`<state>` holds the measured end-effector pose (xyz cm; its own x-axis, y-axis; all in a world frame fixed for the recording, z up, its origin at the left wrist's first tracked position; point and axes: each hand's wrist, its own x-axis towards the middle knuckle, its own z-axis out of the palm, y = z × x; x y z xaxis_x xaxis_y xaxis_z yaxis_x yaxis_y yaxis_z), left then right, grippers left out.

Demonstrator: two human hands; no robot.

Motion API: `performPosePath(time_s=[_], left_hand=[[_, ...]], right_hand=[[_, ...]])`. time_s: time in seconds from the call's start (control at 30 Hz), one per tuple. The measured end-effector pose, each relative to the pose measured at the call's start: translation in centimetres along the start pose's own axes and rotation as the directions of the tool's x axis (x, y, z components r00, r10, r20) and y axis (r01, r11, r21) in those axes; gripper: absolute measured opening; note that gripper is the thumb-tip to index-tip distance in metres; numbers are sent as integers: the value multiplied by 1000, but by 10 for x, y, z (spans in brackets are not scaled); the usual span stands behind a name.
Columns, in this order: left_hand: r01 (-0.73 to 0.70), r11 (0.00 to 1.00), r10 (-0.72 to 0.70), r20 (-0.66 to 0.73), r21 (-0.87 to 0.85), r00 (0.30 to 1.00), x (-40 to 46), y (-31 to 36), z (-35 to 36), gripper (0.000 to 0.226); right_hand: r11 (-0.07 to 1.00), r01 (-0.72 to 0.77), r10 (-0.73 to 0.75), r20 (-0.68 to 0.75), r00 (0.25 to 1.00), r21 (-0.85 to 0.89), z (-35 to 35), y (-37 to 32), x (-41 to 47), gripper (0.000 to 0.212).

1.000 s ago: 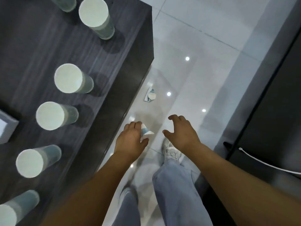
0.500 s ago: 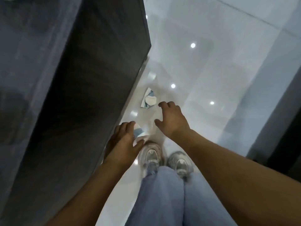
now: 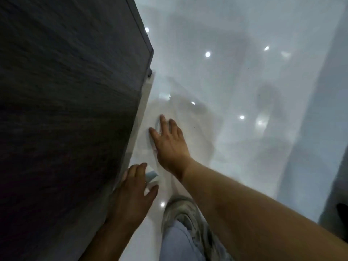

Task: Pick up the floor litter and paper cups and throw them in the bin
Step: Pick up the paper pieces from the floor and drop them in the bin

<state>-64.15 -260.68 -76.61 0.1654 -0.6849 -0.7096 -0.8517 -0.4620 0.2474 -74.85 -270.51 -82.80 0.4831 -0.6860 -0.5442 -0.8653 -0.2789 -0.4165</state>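
Hands viewed from above while the person is crouching over a glossy white floor (image 3: 235,76). The left hand (image 3: 131,191) is gripping a crumpled piece of blue-and-white paper litter (image 3: 151,176), its fingers curling over the top edge and its thumb pressing from the right side; this hand is hovering low, just beside the dark wood-grain side of the table (image 3: 71,102), which is filling the area to its left. The right hand (image 3: 169,140) is reaching ahead of the left one, palm down and fingers spread and nearly straight, and is covering a second piece of litter (image 3: 156,125) lying on the floor; only a pale curved edge of that piece is showing between the index finger and thumb, and whether the fingers are touching it cannot be told. A worn grey shoe (image 3: 180,211) and a light blue trouser leg (image 3: 178,242) are sitting below and between the two forearms. Bright spots of ceiling light are reflecting in the floor beyond the right hand.
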Motion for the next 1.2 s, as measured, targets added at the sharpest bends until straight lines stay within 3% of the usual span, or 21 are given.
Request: performPosePath(time_s=[0.27, 0.6, 0.9, 1.1, 1.2], left_hand=[[27, 999, -28, 32, 31, 999, -6, -13, 5, 67], [15, 998, -15, 2, 61, 1000, -6, -10, 11, 67], [3, 997, -3, 8, 83, 1000, -2, -11, 15, 67], [-15, 999, 17, -46, 38, 999, -42, 7, -9, 66], [68, 997, -68, -10, 30, 998, -89, 34, -38, 65]], right_hand=[[1000, 0, 0, -13, 1000, -6, 10, 4, 0, 68], [999, 12, -11, 27, 1000, -43, 25, 2, -11, 79], [995, 35, -38, -33, 999, -89, 27, 11, -11, 58], [998, 0, -1, -18, 1000, -69, -29, -1, -53, 55], [995, 8, -8, -2, 1000, -96, -83, -23, -104, 55]])
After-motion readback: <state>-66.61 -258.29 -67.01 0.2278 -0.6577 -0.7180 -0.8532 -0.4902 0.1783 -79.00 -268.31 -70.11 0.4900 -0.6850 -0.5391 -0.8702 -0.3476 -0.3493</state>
